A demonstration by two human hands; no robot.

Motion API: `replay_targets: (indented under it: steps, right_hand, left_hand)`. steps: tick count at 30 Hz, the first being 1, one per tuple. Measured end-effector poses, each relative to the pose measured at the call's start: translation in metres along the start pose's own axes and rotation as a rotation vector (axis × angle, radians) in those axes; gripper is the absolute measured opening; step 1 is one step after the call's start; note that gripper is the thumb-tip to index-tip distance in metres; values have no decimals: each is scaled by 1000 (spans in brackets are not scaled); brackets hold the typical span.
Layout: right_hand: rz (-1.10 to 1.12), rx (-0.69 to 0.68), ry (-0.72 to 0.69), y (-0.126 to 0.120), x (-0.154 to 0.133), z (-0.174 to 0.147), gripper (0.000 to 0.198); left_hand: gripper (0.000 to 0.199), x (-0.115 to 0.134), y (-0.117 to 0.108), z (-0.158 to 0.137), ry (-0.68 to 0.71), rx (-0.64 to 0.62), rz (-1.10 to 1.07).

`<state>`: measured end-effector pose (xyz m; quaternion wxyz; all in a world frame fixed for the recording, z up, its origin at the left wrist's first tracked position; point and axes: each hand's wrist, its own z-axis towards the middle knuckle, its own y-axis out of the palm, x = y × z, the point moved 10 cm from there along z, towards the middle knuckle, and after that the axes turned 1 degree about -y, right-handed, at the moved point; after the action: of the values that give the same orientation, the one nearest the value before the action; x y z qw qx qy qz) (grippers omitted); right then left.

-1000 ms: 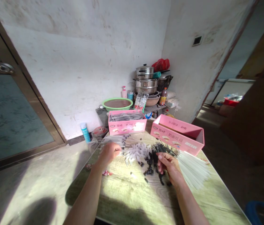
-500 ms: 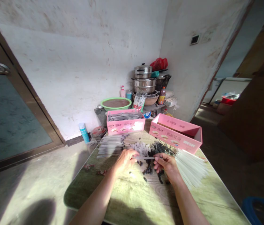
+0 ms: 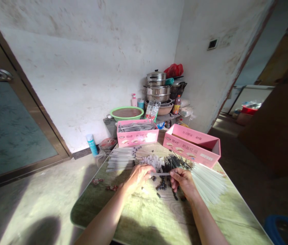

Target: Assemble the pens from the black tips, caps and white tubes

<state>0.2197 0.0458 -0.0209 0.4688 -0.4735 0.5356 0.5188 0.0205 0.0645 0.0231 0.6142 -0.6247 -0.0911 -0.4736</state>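
Two bare hands meet above a wood-patterned bench, holding one thin, pale tube level between them. The left hand has its grip closed on the tube's left end; the right hand pinches the other end between thumb and fingers. Just beyond lies a heap of small white pieces, with loose black caps nearer the person. To the right, pale tubes fan out; to the left lie dark-tipped tubes. Behind stand two pink boxes, the left one filled with slender sticks.
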Motion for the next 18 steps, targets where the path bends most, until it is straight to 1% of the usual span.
replay_targets:
  steps: [4,7,13,15,16,18]
  right_hand:
    - [30,25,-11,2,-1,0,51]
    - [61,20,-5,7,-1,1,50]
    - [68,-8,7,11,1,1,50]
    - [67,5,14,8,1,1,51]
    - [68,24,11,4,0,1,53]
    - [70,71,-1,-4,-2,2,57]
  left_hand:
    - [40,-1,0,1,3,-34,42]
    - [39,1,-5,1,-6,-23,88]
    - [25,14,2,1,35,-76,110]
    - [24,9,-8,0,27,-41,154]
    - [24,2,-17,-1,6,-12,183]
    - [24,-20,-45,-8,-84,62,255]
